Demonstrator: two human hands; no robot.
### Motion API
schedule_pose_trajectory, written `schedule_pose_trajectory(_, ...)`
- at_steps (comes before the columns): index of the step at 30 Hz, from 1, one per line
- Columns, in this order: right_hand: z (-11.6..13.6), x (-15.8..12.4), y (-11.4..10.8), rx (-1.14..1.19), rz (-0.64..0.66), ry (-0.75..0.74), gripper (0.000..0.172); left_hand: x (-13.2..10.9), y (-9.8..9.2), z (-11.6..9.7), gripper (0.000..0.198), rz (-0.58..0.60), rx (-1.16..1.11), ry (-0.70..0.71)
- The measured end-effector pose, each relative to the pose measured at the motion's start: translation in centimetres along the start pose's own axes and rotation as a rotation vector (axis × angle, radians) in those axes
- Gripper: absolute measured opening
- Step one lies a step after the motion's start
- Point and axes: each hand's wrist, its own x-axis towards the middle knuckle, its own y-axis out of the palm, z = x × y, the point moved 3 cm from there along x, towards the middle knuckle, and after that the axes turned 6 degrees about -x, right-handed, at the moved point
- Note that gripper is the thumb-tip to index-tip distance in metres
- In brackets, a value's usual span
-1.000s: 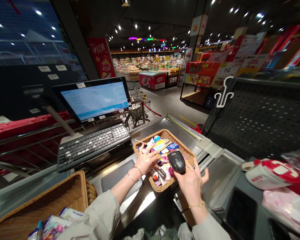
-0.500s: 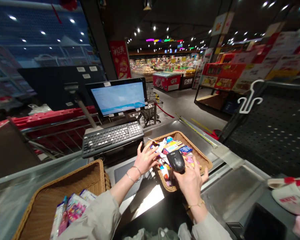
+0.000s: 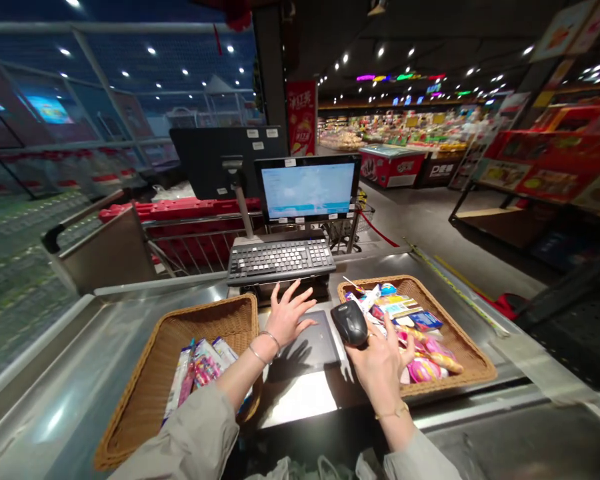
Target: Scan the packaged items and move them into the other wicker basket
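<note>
My right hand grips a black handheld barcode scanner, held up at the left edge of the right wicker basket. Colourful wrapped sweets and snack packs lie in that basket. My left hand, fingers spread and holding nothing, hovers above a flat grey panel set in the counter. On the left, another wicker basket holds several shiny packets, partly covered by my left forearm.
A keyboard sits behind my left hand, below a lit monitor. A second screen shows its back beside it. The metal counter runs around both baskets. Shopping trolleys and store shelves stand beyond.
The view has swung left. My left hand has moved from the right basket to over the grey panel. The scanner, still in my right hand, has shifted left relative to the right basket.
</note>
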Motion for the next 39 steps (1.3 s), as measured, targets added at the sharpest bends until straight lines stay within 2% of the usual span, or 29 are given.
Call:
schedule_pose_trajectory(9, 5.1, -0.9, 2.1, 0.084, 0.116, -0.118, 0.018, -6.0, -3.7, 3.8, 0.041, 0.0, 0.081, -0.168)
schedule_pose_trajectory(19, 9.0, -2.3, 4.0, 0.133, 0.151, -0.219, 0.016, -13.7, -7.1, 8.0, 0.038, 0.006, 0.173, -0.366)
schedule_pose_trajectory(26, 11.0, -3.0, 4.7, 0.158, 0.193, -0.266, 0.019, -17.9, -8.1, 9.8, 0.036, 0.055, 0.199, -0.472)
schedule_pose_trajectory(39, 12.0, -4.1, 6.8, 0.153, 0.255, -0.311, 0.017, -23.7, -9.1, 13.6, 0.032, 0.141, 0.203, -0.657)
